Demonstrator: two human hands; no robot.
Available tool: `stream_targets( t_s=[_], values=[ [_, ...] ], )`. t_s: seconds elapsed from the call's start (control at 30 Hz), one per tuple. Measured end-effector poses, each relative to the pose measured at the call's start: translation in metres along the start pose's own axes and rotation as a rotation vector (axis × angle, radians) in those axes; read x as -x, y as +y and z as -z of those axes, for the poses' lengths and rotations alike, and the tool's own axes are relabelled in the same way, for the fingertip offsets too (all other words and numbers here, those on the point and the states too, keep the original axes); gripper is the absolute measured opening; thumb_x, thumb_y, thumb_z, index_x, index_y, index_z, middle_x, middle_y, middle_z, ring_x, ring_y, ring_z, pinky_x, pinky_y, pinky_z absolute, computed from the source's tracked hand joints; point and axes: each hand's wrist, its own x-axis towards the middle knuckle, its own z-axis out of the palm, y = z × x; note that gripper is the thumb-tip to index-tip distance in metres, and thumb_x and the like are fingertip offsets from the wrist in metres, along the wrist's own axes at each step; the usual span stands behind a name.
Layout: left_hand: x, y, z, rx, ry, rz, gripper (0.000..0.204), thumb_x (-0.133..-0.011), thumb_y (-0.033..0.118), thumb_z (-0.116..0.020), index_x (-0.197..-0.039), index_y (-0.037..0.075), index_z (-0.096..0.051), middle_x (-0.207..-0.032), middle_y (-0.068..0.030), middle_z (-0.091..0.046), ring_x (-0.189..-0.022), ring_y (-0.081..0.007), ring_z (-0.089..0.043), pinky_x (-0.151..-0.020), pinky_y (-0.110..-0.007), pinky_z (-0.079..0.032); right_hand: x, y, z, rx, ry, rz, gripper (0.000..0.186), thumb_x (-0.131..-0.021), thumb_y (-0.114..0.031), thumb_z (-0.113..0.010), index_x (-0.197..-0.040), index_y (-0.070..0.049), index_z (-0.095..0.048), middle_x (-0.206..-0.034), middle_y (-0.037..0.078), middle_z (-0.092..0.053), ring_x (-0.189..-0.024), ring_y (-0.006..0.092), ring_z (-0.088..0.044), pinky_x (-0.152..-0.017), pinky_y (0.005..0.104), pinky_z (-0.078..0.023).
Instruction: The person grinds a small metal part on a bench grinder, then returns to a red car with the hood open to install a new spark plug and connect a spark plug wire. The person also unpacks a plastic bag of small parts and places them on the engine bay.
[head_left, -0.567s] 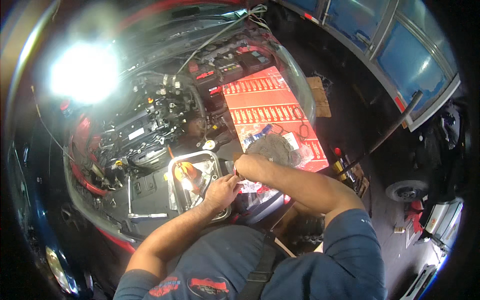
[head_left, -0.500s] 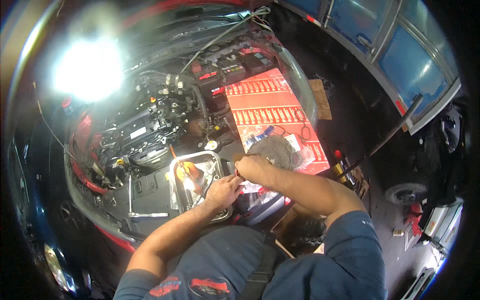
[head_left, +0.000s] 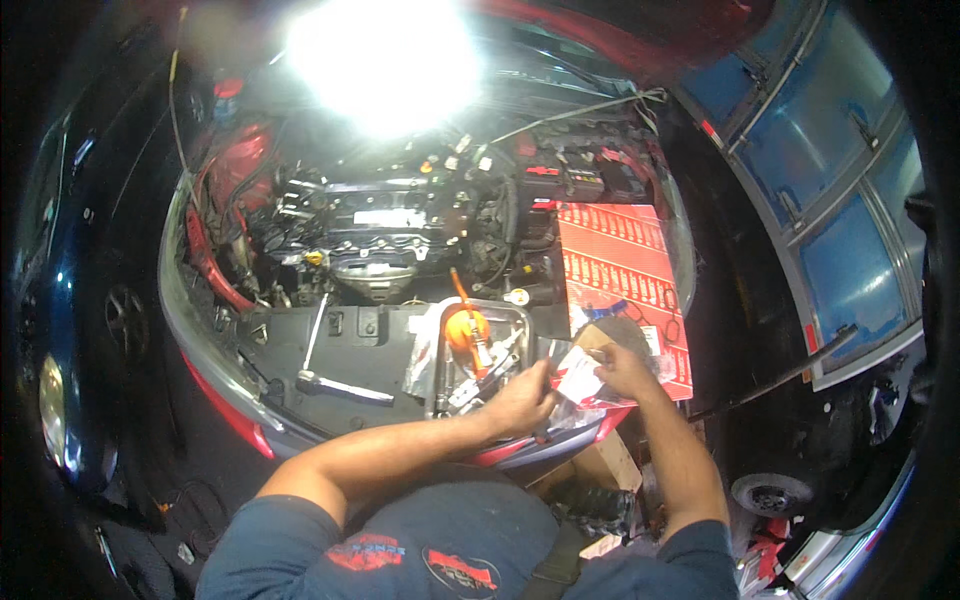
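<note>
Over the front edge of an open car engine bay, my two hands work close together. My right hand point(head_left: 622, 372) is closed at the fingertips on a white paper-like piece point(head_left: 578, 376), beside a tan flat piece point(head_left: 597, 336). Fingers curled into a pinch, my left hand point(head_left: 522, 402) is just left of the white piece; what it grips is too small to make out. Just beyond my hands, a red and white printed sheet point(head_left: 620, 250) bears a blue item point(head_left: 606, 310) and thin dark rings point(head_left: 671, 327). Left of my left hand stands a metal tray point(head_left: 433, 350) with an orange round-bodied tool point(head_left: 466, 328) inside.
A ratchet point(head_left: 345, 388) and a long metal bar point(head_left: 317, 335) rest on the black front cover point(head_left: 270, 350). Behind lies the engine point(head_left: 385, 225), with a battery point(head_left: 580, 178) at the right. A bright lamp point(head_left: 385, 60) glares above. An open cardboard box point(head_left: 610, 462) sits below my right forearm.
My view has swung, so the car sits more to the right and squarer. My hands have drawn apart, and the white piece now shows between them.
</note>
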Motion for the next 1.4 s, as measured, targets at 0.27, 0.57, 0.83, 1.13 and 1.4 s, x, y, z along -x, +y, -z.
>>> stream_targets(
  t_s=[0.27,0.57,0.83,1.13,1.4],
  values=[
    [0.186,-0.073,0.168,1.255,0.012,0.896,0.029,-0.096,0.000,-0.050,-0.125,-0.004,-0.052,-0.117,-0.0149,-0.063,-0.099,-0.0201,-0.066,-0.084,-0.029,-0.057,0.063,-0.103,-0.032,-0.203,0.796,0.026,0.040,-0.087,-0.009,-0.066,-0.124,0.003,-0.057,-0.117,0.017,-0.060,-0.109,0.0260,-0.059,-0.094,0.0348,-0.049],
    [0.282,-0.134,0.307,1.221,0.091,0.831,0.019,-0.101,0.010,-0.051,-0.115,0.003,-0.062,-0.110,-0.0079,-0.068,-0.076,-0.0083,-0.060,-0.066,-0.020,-0.051,0.088,-0.376,-0.265,-0.386,0.115,0.364,0.022,-0.085,-0.010,-0.070,-0.105,-0.002,-0.067,-0.098,0.013,-0.067,-0.088,0.0243,-0.066,-0.078,0.0330,-0.053],
    [0.307,-0.161,0.375,0.751,0.212,0.773,0.024,-0.090,0.020,-0.072,-0.109,0.006,-0.068,-0.086,0.0002,-0.067,-0.066,-0.0048,-0.054,-0.054,-0.020,-0.041,-0.016,-0.442,-0.338,-0.209,0.155,0.472,0.016,-0.085,-0.011,-0.069,-0.100,-0.005,-0.070,-0.091,0.014,-0.065,-0.085,0.0304,-0.065,-0.075,0.0383,-0.053],
    [0.310,-0.194,0.431,0.989,0.418,0.696,0.019,-0.093,0.012,-0.066,-0.107,0.001,-0.059,-0.094,-0.0111,-0.071,-0.052,0.0009,-0.041,-0.047,-0.014,-0.033,-0.141,-0.504,-0.417,0.345,0.153,0.417,0.020,-0.086,-0.023,-0.062,-0.095,-0.006,-0.071,-0.100,0.015,-0.064,-0.101,0.0333,-0.061,-0.087,0.0463,-0.050],
    [0.288,-0.216,0.457,0.969,0.404,0.750,0.010,-0.096,0.014,-0.062,-0.103,0.009,-0.057,-0.097,-0.0064,-0.069,-0.053,0.0010,-0.037,-0.045,-0.014,-0.030,-0.147,-0.511,-0.408,0.408,-0.083,0.478,0.025,-0.089,-0.024,-0.058,-0.104,-0.008,-0.067,-0.110,0.012,-0.064,-0.112,0.0288,-0.058,-0.095,0.0443,-0.045]
  ],
)
